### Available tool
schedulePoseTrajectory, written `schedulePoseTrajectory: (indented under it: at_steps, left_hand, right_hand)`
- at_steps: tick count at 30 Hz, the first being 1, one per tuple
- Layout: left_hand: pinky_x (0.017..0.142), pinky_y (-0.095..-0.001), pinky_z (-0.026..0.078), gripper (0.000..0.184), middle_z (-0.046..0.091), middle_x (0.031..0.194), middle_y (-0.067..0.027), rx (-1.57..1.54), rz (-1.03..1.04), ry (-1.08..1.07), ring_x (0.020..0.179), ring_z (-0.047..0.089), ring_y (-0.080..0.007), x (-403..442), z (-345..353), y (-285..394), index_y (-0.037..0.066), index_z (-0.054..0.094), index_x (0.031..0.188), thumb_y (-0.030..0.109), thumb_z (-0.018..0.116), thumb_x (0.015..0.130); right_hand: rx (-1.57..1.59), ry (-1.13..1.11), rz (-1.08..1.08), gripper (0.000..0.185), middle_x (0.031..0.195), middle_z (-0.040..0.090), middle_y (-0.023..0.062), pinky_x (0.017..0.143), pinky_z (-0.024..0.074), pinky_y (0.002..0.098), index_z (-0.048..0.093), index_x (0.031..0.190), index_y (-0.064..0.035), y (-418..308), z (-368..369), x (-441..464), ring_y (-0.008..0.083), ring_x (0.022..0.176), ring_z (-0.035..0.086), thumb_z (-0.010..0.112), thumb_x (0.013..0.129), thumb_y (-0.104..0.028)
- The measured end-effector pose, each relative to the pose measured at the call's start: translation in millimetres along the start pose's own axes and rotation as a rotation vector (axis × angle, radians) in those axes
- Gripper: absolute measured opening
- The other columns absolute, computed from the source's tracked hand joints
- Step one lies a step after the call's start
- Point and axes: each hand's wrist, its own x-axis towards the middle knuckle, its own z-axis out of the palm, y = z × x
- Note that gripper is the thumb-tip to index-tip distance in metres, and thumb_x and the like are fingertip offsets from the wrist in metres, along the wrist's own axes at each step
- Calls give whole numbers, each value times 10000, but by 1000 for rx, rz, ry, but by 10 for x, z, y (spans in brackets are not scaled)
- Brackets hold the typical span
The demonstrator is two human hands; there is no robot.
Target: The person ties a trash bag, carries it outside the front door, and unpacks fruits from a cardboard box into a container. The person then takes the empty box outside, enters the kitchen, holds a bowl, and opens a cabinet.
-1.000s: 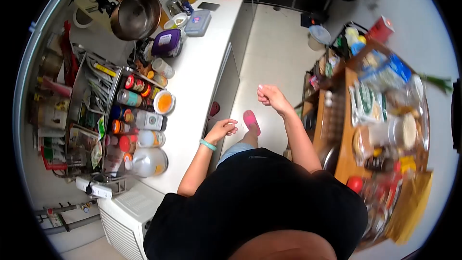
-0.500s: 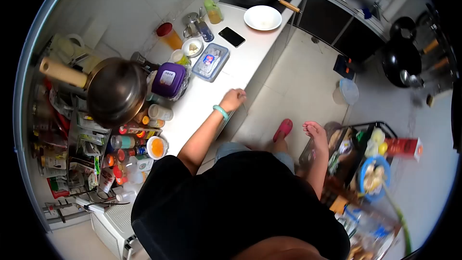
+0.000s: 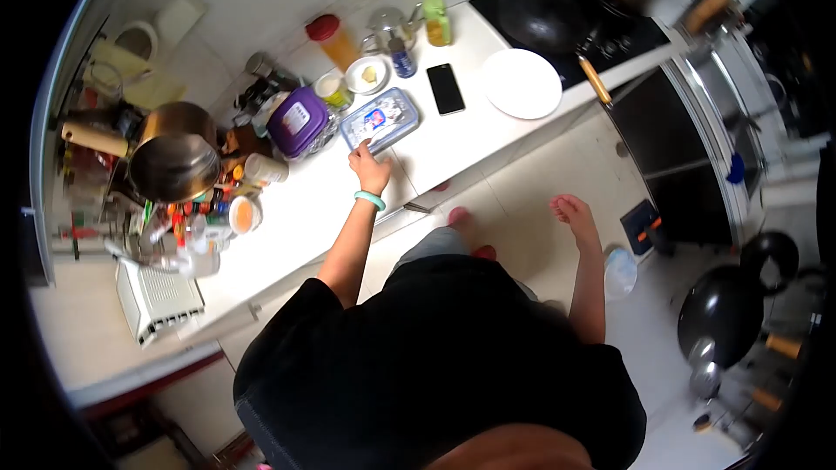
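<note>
My left hand [image 3: 372,172], with a pale green bangle [image 3: 369,200] on its wrist, reaches over the counter. A finger stretches to the near edge of a clear food container [image 3: 380,120] with a blue-rimmed lid; I cannot tell whether it touches. To the left of that container sits a purple-lidded box [image 3: 299,124]. Behind it stand a small white dish [image 3: 367,75] with pale pieces in it and a blue-labelled bottle [image 3: 401,59]. Out over the floor, my right hand [image 3: 573,215] hangs with loosely bent fingers and nothing visible in it.
A black phone [image 3: 446,89] and a white plate [image 3: 522,84] lie to the right on the counter. Past them, a wok [image 3: 544,19] sits on the stove, its wooden handle jutting outward. A pot [image 3: 174,161] and several jars crowd the left. Pans hang at right.
My view has turned toward the right along the counter. My left hand has moved from the counter's front edge to the clear container, a finger now stretched out. My right hand still hangs away from things.
</note>
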Motion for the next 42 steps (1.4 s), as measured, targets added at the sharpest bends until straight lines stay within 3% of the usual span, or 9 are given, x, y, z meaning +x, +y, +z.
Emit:
schedulePoseTrajectory:
  at_steps: [4, 12, 20, 25, 28, 30, 32, 34, 42]
  left_hand:
    - [916, -429, 312, 681, 329, 1144, -268, -158, -590, 301, 1052, 353, -379, 61, 189, -226, 33, 343, 1190, 111, 664, 594]
    - [815, -369, 407, 622, 411, 1052, -170, -595, -766, 427, 932, 452, -255, -122, 397, -279, 40, 295, 1168, -12, 614, 637]
    - [640, -233, 422, 399, 453, 954, -67, -886, -885, 602, 748, 476, -145, -591, 539, -136, 60, 347, 1084, -69, 476, 729]
    - [654, -312, 431, 255, 492, 811, -35, -975, -1134, 839, 683, 480, -143, -1035, 882, -45, 78, 428, 1003, 19, 464, 757]
    - [570, -318, 445, 35, 491, 635, -55, -1472, -1385, 791, 583, 484, -174, -1358, 1422, -380, 39, 469, 795, 44, 440, 776]
    - [559, -329, 439, 302, 496, 592, -49, -1940, -1576, 783, 551, 480, -195, -1390, 1686, -317, 66, 480, 721, 300, 354, 864]
    - [628, -351, 419, 416, 492, 607, -33, -1743, -1625, 863, 589, 478, -194, -1183, 1764, 122, 79, 487, 728, 430, 324, 881]
    - [719, -384, 425, 514, 545, 689, -37, -1757, -1395, 939, 670, 513, -204, -1156, 2028, -3, 66, 516, 806, 543, 329, 854]
    - [731, -330, 406, 346, 537, 904, -22, -1240, -1190, 1440, 824, 496, -149, -948, 1726, -359, 90, 525, 976, 400, 403, 885]
  right_hand:
    - [183, -66, 30, 264, 901, 615, 56, 661, 431, 212, 555, 998, -18, -163, 75, 679, 86, 751, 544, 519, 877, -250]
    - [375, -37, 161, 438, 1017, 582, 152, 760, 473, 291, 436, 1139, -2, -330, 246, 1864, 201, 875, 585, 568, 846, -299]
    - [613, -42, 125, 427, 1137, 489, 187, 859, 484, 410, 369, 1200, 23, -355, 260, 2475, 305, 994, 548, 542, 826, -88]
    - [626, -52, 95, 450, 1162, 466, 186, 831, 493, 473, 364, 1210, 23, -388, 200, 2532, 331, 1016, 531, 517, 788, 13]
    - [552, -80, 167, 477, 1165, 461, 186, 812, 494, 491, 367, 1206, 26, -303, -12, 2608, 340, 1020, 523, 539, 761, 23]
    - [508, -125, 188, 487, 1169, 461, 180, 820, 484, 485, 371, 1206, 16, -455, -162, 2429, 331, 1033, 513, 555, 756, 12]
    - [433, -217, 188, 494, 1176, 463, 171, 820, 475, 481, 376, 1216, 2, -404, -408, 2486, 324, 1041, 508, 565, 760, 0]
    - [374, -270, 205, 493, 1171, 474, 161, 811, 474, 471, 378, 1227, -7, -515, -593, 2448, 310, 1041, 509, 570, 773, -22]
    - [-53, -526, 298, 497, 1159, 490, 149, 782, 499, 395, 361, 1240, 12, -992, -832, 2456, 272, 1019, 529, 570, 801, -90]
